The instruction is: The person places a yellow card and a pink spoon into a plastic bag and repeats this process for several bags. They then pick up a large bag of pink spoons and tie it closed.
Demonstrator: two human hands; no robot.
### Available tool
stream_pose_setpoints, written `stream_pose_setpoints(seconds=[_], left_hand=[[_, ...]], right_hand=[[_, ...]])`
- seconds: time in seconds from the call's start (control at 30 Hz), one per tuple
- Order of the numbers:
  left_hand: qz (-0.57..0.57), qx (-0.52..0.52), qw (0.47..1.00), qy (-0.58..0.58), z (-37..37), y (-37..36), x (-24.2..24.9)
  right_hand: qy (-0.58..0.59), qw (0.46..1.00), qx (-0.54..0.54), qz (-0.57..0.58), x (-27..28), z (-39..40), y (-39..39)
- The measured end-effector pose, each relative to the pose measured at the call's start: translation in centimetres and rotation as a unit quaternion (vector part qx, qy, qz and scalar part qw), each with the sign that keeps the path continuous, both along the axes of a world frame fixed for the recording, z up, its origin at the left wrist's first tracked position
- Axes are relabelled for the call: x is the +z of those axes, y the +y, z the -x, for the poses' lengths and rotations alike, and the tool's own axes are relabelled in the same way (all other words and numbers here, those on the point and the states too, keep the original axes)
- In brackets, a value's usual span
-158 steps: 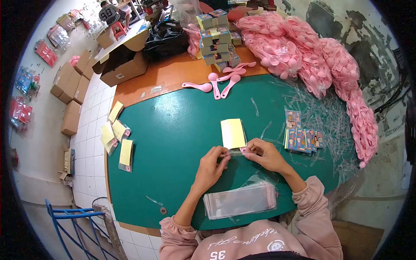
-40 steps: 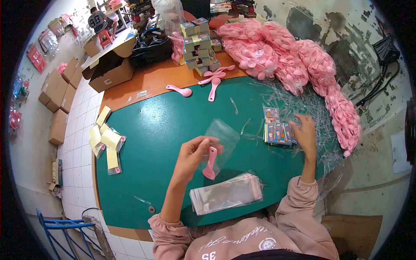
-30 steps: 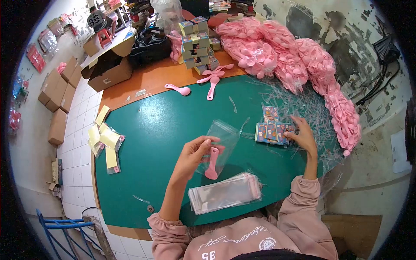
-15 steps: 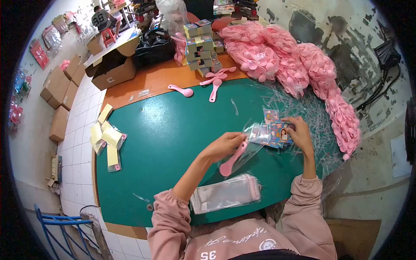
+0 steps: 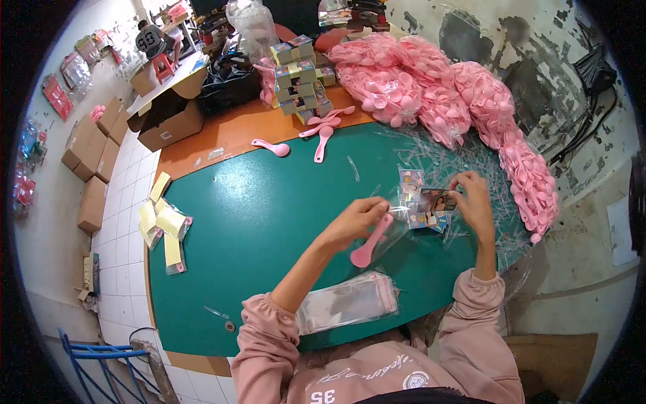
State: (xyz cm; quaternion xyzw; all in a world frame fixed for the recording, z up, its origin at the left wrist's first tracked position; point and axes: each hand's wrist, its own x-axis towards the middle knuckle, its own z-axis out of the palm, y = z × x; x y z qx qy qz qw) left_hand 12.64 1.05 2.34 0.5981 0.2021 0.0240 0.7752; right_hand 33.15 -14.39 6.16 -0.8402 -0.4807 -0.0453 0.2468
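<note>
I'm pinching the clear bag [image 5: 393,225] and pink spoon [image 5: 372,241] in left-hand fingers [image 5: 355,222], right fingers [image 5: 471,202] pinching a card [image 5: 439,199]; best keeping the mouth open.

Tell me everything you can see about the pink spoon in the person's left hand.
The pink spoon looks like smooth plastic, with a flat handle and a round bowl. It sits inside a clear bag, tilted, bowl down and toward the person, handle up. The left hand pinches its handle through the bag, holding it above the green table, apart from the stack of bags.
</note>
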Motion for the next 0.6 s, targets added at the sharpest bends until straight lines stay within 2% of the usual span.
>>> stream_pose_setpoints(seconds=[0.07, 0.13, 0.17, 0.2, 0.23, 0.3, 0.47, 0.6], left_hand=[[-0.025, -0.003, 1.0, -0.018, 1.4, 1.0, 0.2], [-0.051, 0.012, 0.998, -0.019, 2.7, 1.4, 1.7], [-0.065, 0.032, 0.997, -0.025, 3.2, 1.4, 2.1], [-0.065, 0.035, 0.997, -0.023, 3.5, 1.4, 2.0], [-0.098, 0.04, 0.994, -0.031, 3.8, 1.5, 1.9], [-0.132, 0.049, 0.989, -0.038, 4.4, 1.4, 2.3], [-0.058, 0.078, 0.995, -0.021, 5.1, 0.9, 2.7], [-0.058, 0.086, 0.994, -0.031, 5.7, 1.1, 2.6]], right_hand=[[-0.022, 0.999, -0.016, 0.018, 2.6, 2.0, 0.0], [-0.103, 0.994, -0.02, -0.028, 4.0, 3.4, 0.6], [-0.101, 0.994, -0.018, -0.029, 4.4, 3.6, 1.0], [0.061, 0.995, 0.034, -0.068, 4.8, 3.8, 1.5], [0.22, 0.966, 0.085, -0.104, 5.0, 4.0, 2.0], [0.236, 0.959, 0.119, -0.104, 5.0, 4.7, 2.8], [0.243, 0.945, 0.189, -0.113, 5.4, 6.4, 4.2], [0.251, 0.944, 0.179, -0.115, 5.4, 6.2, 4.5]])
